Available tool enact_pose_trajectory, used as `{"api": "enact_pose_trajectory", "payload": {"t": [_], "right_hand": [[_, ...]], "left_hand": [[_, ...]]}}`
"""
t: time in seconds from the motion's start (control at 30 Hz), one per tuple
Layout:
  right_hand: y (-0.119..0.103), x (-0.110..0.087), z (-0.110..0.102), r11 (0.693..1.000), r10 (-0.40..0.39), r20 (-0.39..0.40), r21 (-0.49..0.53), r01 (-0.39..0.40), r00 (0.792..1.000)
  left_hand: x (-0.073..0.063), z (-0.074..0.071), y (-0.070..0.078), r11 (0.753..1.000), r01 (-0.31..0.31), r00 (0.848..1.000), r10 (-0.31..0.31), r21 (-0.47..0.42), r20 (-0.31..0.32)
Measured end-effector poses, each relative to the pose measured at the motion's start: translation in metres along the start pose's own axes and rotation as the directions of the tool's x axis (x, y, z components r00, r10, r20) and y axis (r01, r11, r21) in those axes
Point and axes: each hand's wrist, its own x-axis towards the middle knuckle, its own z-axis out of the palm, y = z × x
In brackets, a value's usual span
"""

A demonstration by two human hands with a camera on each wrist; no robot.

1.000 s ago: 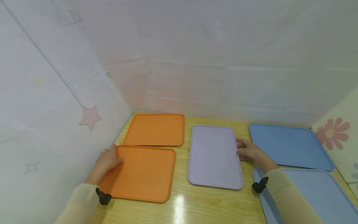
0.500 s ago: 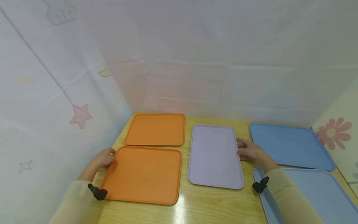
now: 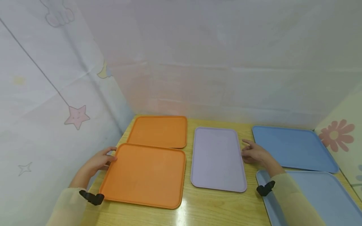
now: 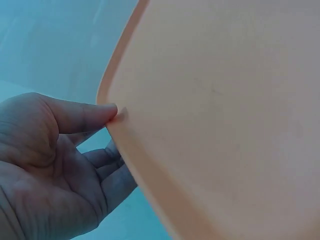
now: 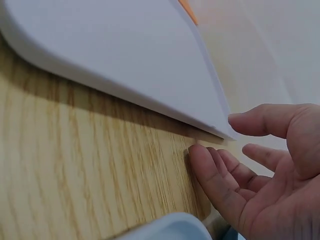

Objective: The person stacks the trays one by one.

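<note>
My left hand point(image 3: 99, 160) pinches the left edge of the nearer orange tray point(image 3: 144, 175). In the left wrist view the thumb lies on the rim of this tray point(image 4: 215, 100) and the other fingers go beneath it. That tray is tilted, its left side raised, and its back edge overlaps the farther orange tray point(image 3: 158, 131). A lilac tray point(image 3: 219, 158) lies lengthwise in the middle of the table. Right beside its right edge is my right hand point(image 3: 255, 154), thumb and fingers loosely bent with nothing between them; the right wrist view shows the fingertips just off the rim.
A darker blue tray point(image 3: 294, 147) lies at the back right, with a light blue tray point(image 3: 319, 191) in front of it, under my right forearm. The wooden table point(image 3: 215, 204) meets a pale cloth wall point(image 3: 198, 88) at the back and printed cloth on both sides.
The left hand has shifted to the tray's outer left edge and taken hold; the nearer orange tray has slid right and its left side has risen. My right hand has drawn slightly off the lilac tray.
</note>
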Motion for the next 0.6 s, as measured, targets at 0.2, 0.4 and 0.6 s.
{"api": "enact_pose_trajectory", "payload": {"t": [0.2,0.4,0.6], "right_hand": [[-0.001,-0.015,-0.006,1.0,-0.008,-0.039,-0.01,0.007,0.999],[-0.006,-0.03,-0.003,0.998,-0.064,-0.045,0.013,0.065,0.997],[-0.009,-0.042,0.015,0.996,-0.067,-0.071,0.059,0.071,0.995]], "left_hand": [[-0.001,-0.002,0.004,0.996,-0.062,0.998,0.064,-0.062,0.025],[-0.003,0.001,0.016,0.986,-0.124,0.992,0.125,-0.11,0.001],[-0.003,0.007,0.031,0.975,-0.157,0.988,0.153,-0.154,-0.034]]}}
